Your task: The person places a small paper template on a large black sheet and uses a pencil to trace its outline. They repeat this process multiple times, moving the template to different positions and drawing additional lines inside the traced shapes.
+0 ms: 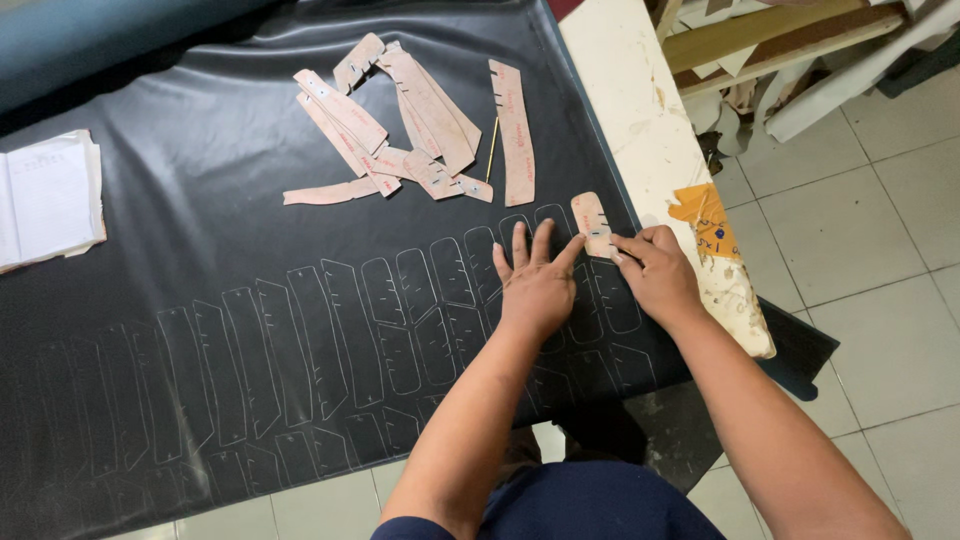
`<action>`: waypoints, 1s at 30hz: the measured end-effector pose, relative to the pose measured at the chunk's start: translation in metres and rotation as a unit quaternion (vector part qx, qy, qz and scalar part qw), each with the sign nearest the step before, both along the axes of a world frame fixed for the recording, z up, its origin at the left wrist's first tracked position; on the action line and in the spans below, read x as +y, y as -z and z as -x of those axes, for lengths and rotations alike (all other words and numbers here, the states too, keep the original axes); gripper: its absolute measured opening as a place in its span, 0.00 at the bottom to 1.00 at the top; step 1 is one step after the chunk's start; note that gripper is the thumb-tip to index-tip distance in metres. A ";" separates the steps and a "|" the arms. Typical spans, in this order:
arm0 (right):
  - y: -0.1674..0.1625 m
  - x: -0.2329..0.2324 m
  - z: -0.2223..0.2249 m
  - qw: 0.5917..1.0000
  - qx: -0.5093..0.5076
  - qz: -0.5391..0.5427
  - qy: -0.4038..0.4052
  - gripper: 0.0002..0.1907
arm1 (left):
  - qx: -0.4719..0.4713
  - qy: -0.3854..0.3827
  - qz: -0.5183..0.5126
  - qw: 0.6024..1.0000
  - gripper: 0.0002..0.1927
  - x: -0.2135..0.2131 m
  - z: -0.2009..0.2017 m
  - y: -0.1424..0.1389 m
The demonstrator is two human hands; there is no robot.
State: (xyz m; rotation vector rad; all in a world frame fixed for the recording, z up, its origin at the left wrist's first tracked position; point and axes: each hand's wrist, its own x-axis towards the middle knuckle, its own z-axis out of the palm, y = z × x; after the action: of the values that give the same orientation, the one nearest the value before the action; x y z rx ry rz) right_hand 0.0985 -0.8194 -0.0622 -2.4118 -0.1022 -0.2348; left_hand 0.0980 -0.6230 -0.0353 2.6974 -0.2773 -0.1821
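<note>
On black sheet (pixel 200 250), left hand (pixel 535 285) flat.

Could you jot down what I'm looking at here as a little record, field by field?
Surface: black sheet covered with traced outlines
Left hand: flat on the sheet, fingers spread
Right hand: fingers on a small tan template, which lies on the sheet
Nearby: pile of tan templates; white booklet at left
Floor: pale tiles
</note>
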 end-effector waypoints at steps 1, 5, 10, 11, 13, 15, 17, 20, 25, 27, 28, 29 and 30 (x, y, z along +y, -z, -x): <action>0.001 0.000 0.000 1.000 0.000 0.000 0.001 0.14 | -0.042 0.017 -0.022 0.999 0.29 -0.001 0.000 0.001; 0.004 0.002 0.000 1.000 -0.011 0.012 0.000 0.13 | -0.112 0.106 -0.037 0.987 0.28 -0.010 0.001 0.007; 0.007 0.002 -0.005 1.000 0.004 0.019 -0.005 0.14 | -0.168 0.133 -0.099 0.972 0.22 -0.031 0.010 0.020; 0.006 0.000 -0.007 1.000 0.003 0.005 -0.012 0.14 | -0.173 0.119 -0.093 0.973 0.22 -0.035 0.012 0.023; 0.005 -0.002 -0.009 1.000 0.015 0.002 -0.017 0.14 | -0.186 0.105 -0.083 0.973 0.21 -0.037 0.016 0.028; 0.005 -0.003 -0.011 0.999 0.035 0.022 -0.014 0.14 | -0.204 0.108 -0.079 0.970 0.21 -0.034 0.018 0.031; 0.004 -0.003 -0.010 0.999 0.019 0.021 -0.021 0.15 | -0.145 0.091 -0.043 0.984 0.24 -0.032 0.017 0.033; 0.004 -0.001 -0.007 1.000 0.018 0.021 -0.015 0.15 | -0.166 0.100 -0.054 0.980 0.26 -0.031 0.018 0.033; 0.000 -0.001 -0.005 0.999 0.008 0.036 -0.012 0.15 | -0.190 0.119 -0.081 0.971 0.27 -0.033 0.020 0.033; -0.002 -0.002 -0.004 0.999 0.013 0.041 -0.008 0.15 | -0.199 0.123 -0.083 0.969 0.29 -0.034 0.020 0.032; -0.002 -0.002 -0.004 0.999 0.010 0.043 -0.008 0.15 | -0.196 0.120 -0.076 0.970 0.28 -0.034 0.020 0.031; -0.001 -0.002 -0.003 0.999 0.007 0.045 -0.008 0.15 | -0.193 0.116 -0.070 0.972 0.28 -0.034 0.020 0.029; 0.000 -0.003 -0.003 0.999 0.005 0.047 -0.009 0.15 | -0.189 0.112 -0.064 0.973 0.28 -0.034 0.020 0.027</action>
State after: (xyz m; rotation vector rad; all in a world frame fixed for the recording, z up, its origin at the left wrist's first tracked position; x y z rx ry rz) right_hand 0.1011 -0.8222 -0.0619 -2.5039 -0.1334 -0.2151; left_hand 0.0780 -0.6572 -0.0622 2.8084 -0.7072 0.2620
